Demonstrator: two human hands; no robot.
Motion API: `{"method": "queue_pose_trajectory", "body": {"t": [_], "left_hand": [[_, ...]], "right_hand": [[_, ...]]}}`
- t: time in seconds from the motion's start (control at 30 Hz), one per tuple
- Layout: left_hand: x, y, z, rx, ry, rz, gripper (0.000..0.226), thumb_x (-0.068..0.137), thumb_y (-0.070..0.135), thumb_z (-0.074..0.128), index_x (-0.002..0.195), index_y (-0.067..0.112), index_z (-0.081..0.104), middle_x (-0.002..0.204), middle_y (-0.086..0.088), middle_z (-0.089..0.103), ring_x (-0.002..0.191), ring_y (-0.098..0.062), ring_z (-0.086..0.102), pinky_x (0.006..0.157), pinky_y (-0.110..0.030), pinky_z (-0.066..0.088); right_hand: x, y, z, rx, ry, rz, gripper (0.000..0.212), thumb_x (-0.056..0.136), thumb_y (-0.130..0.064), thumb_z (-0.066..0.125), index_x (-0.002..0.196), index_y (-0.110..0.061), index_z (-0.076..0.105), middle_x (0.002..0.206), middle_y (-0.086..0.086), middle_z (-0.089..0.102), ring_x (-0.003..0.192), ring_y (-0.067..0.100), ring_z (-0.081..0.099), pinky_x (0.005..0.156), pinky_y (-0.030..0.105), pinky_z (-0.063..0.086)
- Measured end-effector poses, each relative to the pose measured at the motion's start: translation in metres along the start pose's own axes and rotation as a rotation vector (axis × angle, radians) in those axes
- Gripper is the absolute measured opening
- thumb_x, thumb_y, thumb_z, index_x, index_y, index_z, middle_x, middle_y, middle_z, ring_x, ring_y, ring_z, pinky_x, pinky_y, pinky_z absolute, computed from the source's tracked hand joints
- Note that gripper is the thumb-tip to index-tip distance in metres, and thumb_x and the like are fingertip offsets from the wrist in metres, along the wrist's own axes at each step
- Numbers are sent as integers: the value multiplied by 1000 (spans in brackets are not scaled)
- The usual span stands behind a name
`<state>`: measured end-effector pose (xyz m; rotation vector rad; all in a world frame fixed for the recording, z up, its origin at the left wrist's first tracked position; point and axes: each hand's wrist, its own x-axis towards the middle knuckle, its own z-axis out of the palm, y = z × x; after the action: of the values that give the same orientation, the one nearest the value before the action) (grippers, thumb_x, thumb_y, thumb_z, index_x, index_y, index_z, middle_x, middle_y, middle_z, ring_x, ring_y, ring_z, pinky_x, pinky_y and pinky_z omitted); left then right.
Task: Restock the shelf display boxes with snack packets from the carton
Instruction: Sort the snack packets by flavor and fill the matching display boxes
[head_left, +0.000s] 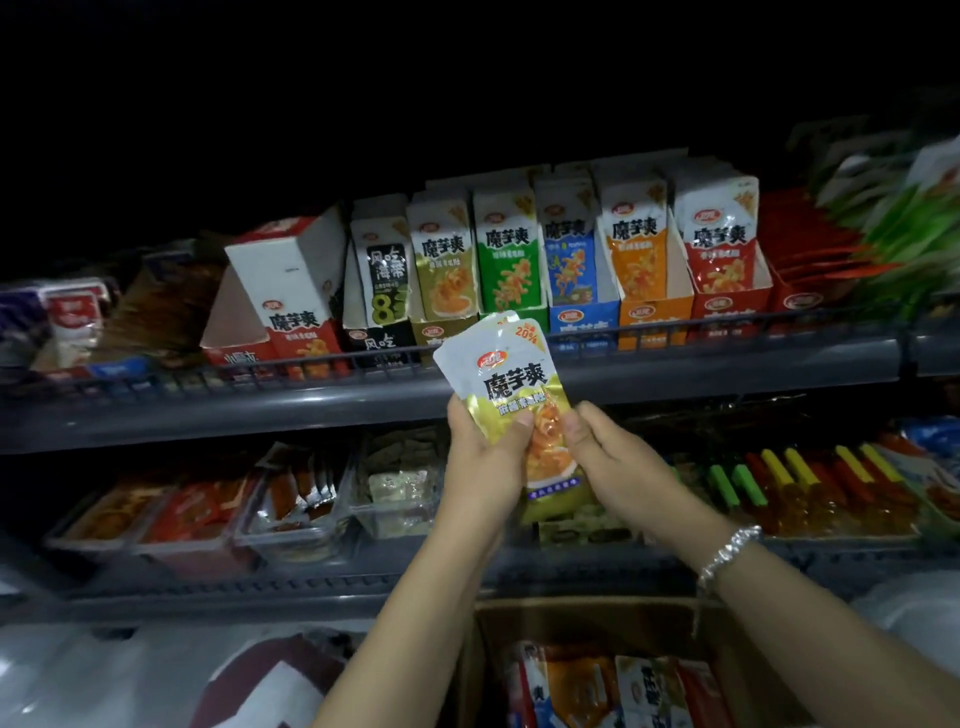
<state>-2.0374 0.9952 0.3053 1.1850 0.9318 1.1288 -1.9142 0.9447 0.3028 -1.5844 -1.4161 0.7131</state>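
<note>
Just below the olive display box (441, 291) on the upper shelf (727, 364), both hands hold a glossy foil packet stack (506, 395): left hand (485, 457) wrapped round it, right hand (602, 452) pinching its edge. Step in hand: loading. Next, I judge, lift and slide the flat, crinkly packets upright into that cardboard box; the carton (597, 618) sits below.

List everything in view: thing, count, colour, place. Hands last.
Snack packets in hand: small stack, count unclear, gold-and-white front, before the upper shelf.
Display boxes: about seven upright, black, gold, green, blue, orange, red, upper shelf.
Tipped box: one, white and red, leaning, upper shelf left.
Upper shelf: one, grey, wire rail.
Clear trays: several, red and pale snacks, lower shelf.
Carton: one, brown, bottom, mixed packets inside.
Bracelet: one, silver, right wrist.
Left hand: grips the packets.
Right hand: grips the packets.
</note>
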Motion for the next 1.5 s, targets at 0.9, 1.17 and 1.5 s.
{"method": "queue_pose_trajectory", "body": {"t": [0.9, 1.17, 1.5], "left_hand": [[100, 69, -66, 412, 157, 431, 47, 90, 32, 61, 135, 32, 45, 122, 9, 49, 103, -1, 54, 79, -11, 46], [106, 71, -59, -109, 213, 218, 32, 91, 30, 60, 121, 31, 48, 115, 6, 62, 99, -7, 63, 72, -20, 51], [117, 83, -41, -609, 331, 76, 31, 97, 9, 51, 121, 23, 37, 111, -9, 57, 85, -13, 62, 60, -20, 51]], "right_hand": [[164, -128, 26, 622, -149, 159, 18, 78, 6, 65, 93, -4, 66, 86, 7, 72, 82, 21, 68, 73, 31, 56], [186, -142, 30, 838, -76, 162, 12, 82, 8, 60, 91, 0, 62, 82, 11, 69, 70, 20, 68, 60, 32, 60], [192, -146, 21, 643, -147, 90, 17, 80, 3, 65, 96, -4, 65, 93, 9, 70, 88, 22, 66, 85, 34, 53]]}}
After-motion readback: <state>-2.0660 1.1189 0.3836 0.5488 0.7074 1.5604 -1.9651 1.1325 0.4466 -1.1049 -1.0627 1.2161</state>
